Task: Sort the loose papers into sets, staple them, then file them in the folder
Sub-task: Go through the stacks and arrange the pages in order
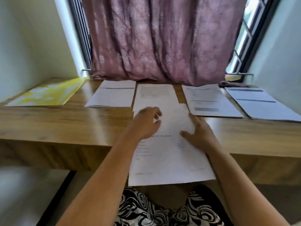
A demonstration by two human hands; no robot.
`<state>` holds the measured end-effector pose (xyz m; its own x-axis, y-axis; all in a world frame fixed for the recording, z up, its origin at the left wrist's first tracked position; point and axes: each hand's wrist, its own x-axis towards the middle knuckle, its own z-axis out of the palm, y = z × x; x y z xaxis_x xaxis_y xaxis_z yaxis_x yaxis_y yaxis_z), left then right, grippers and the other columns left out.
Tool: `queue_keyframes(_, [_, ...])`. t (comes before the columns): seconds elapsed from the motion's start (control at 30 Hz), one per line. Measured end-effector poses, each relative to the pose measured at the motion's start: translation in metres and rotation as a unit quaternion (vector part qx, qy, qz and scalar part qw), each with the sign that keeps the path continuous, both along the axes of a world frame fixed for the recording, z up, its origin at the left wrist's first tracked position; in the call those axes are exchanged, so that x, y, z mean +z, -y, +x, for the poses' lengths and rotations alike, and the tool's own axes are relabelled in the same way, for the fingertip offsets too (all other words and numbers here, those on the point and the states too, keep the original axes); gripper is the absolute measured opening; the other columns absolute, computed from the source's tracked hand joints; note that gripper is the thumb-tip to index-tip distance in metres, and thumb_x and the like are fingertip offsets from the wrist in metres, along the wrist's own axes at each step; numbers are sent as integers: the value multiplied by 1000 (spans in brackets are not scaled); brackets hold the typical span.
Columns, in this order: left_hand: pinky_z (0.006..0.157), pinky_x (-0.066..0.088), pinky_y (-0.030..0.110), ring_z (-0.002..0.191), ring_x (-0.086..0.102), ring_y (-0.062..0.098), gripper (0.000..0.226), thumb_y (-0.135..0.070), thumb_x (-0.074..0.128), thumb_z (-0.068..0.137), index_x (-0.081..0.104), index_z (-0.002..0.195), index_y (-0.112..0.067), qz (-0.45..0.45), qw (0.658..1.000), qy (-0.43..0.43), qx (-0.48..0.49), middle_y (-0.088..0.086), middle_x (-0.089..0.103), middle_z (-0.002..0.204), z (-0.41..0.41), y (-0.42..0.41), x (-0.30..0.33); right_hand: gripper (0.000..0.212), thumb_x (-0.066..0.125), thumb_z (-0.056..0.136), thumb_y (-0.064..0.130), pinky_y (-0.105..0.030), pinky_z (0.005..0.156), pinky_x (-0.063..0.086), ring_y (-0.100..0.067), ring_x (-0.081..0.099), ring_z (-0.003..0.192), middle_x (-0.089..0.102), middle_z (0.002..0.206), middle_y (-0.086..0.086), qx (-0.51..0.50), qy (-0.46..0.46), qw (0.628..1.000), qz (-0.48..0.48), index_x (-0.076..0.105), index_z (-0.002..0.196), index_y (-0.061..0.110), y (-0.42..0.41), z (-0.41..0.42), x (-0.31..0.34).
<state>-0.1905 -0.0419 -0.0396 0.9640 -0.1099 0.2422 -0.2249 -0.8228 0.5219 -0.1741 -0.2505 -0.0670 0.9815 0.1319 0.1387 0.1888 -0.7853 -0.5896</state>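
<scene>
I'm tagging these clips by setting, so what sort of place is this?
Probably a room in a home, used as a desk corner: a wooden table pushed against a window with a pink curtain, and paper sets laid in a row beside a yellow folder.

A single wide-angle view looks out from the person's head, facing forward and tilted down over the wooden surface point(65, 121). It sits close: both forearms run up from the bottom edge, and the left hand point(145, 124) and right hand point(198, 134) fall near the centre, blurred. The person's patterned clothing point(162, 209) fills the bottom middle, directly beneath the lens. The surface's near edge crosses the lower half, its far edge meeting a pink curtain point(154, 38) straight ahead. Window frames bend inward at both upper corners from lens distortion, with walls at either side.
</scene>
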Motion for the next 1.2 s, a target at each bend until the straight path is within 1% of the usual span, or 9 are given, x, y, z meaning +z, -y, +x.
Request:
queue_keyframes(0.1, [107,42,41,126,48,22,35,-32,50,99,56,133,-25,121,991,-15,-62,-1,53,134,42,27,-26,55,73,81,43,-29,102,38,-21,45,123,42,134,1,-22,0,1000,-8,58,130,21,10,7,-6])
queue_keyframes(0.23, [102,45,38,116,50,17,34,-35,43,101,61,128,-26,124,990,-1,-70,-5,56,126,62,22,-48,34,70,83,45,-34,106,33,-18,34,125,45,130,5,9,10,995,-98,72,108,22,22,29,7])
queue_keyframes(0.4, [96,36,22,112,52,13,31,-37,49,99,64,123,-24,98,992,21,-78,-5,60,120,63,19,-50,61,48,93,55,-46,118,21,-24,18,145,28,157,4,87,-37,984,-150,35,148,30,20,75,13])
queue_keyframes(0.5, [89,38,20,103,55,7,23,-38,60,93,68,112,-29,68,995,-16,-78,-11,64,110,72,13,-39,71,36,93,64,-48,119,11,-24,3,149,11,162,7,106,-80,964,-230,17,153,33,15,91,-3])
queue_keyframes(0.67, [81,48,22,87,59,6,27,-28,70,86,64,111,-24,5,999,-27,-40,-5,65,111,99,13,-33,58,48,93,57,-47,117,19,-19,11,146,21,158,9,108,-42,981,-154,39,145,34,13,90,-9])
queue_keyframes(0.8, [105,36,37,126,35,21,81,-26,80,76,36,144,-21,-59,998,7,25,5,34,142,110,19,-49,48,72,85,25,-27,94,50,-9,55,110,57,124,9,153,28,987,40,48,124,39,16,82,-6])
queue_keyframes(0.9, [112,32,42,128,38,20,55,-26,81,74,61,125,-23,-52,999,8,5,-3,50,136,121,13,-51,72,79,77,11,-18,75,55,-9,65,88,64,102,9,105,-6,986,126,33,129,32,22,87,-3])
queue_keyframes(1.03, [101,38,35,116,47,16,37,-25,80,74,66,108,-27,-103,995,6,6,-13,61,112,123,9,-55,81,79,78,15,-28,87,49,-12,65,91,65,101,5,65,-46,990,114,27,137,32,24,98,-2])
queue_keyframes(1.2, [95,31,28,118,44,13,38,-27,77,78,63,113,-31,-108,994,-10,3,-13,59,116,123,10,-55,84,79,78,15,-27,88,48,-10,65,90,65,96,9,56,-60,989,122,24,138,35,24,102,-4])
